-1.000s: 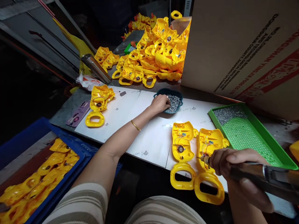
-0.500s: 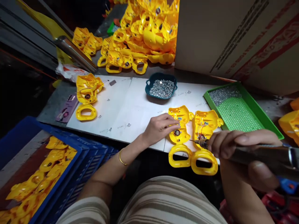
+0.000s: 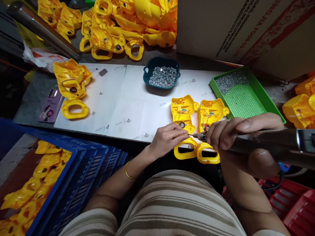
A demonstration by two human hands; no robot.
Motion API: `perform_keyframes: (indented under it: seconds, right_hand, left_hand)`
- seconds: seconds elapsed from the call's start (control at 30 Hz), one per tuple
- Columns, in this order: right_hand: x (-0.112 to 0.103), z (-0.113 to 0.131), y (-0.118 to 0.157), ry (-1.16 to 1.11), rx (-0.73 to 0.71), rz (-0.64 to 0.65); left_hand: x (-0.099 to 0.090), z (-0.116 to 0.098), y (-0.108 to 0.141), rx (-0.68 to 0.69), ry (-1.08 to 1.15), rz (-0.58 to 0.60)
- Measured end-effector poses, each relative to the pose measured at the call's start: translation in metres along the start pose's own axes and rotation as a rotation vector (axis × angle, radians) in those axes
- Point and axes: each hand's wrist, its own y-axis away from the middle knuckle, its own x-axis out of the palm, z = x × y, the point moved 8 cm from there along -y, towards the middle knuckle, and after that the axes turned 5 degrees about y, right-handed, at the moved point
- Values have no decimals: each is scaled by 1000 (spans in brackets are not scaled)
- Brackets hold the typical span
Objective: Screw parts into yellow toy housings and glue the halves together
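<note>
My right hand (image 3: 226, 131) is wrapped around a dark electric screwdriver (image 3: 267, 141), its bit pointing left. At the bit's tip, the fingertips of my left hand (image 3: 167, 137) pinch a tiny silvery screw, mostly covered by the fingers. This meeting point lies over the lower edge of a yellow plastic shell half (image 3: 183, 106), which holds wires, a small green board and a round metal part. Beside it lies a second, similar shell half (image 3: 211, 108), partly hidden by my right hand. Each has a yellow loop handle (image 3: 180, 155) toward me, past the table's front edge.
A dark teal tub (image 3: 161, 86) of screws and a green tray (image 3: 273, 108) of small metal pieces stand behind. Another yellow shell (image 3: 71, 78) and a purple phone case (image 3: 50, 106) lie left. Shells pile up by the cardboard box (image 3: 209, 29); blue crates (image 3: 81, 164) stand lower left.
My left fingertips have come down from the middle of the left shell to its lower edge. The screwdriver bit has shifted left to meet them. The head view has tilted lower.
</note>
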Motion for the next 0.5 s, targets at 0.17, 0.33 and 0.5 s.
perform_keyframes:
  seconds: [0.17,0.33,0.5]
  right_hand:
    - [-4,-7,0,4,37,15]
    - [-4,-8,1,16,64,-2]
    - [-3,-6,2,9,35,15]
  left_hand:
    - [2,5,3,-52,-6,21]
    - [12,11,8,-82,-43,95]
    - [18,6,8,-61,-2,133]
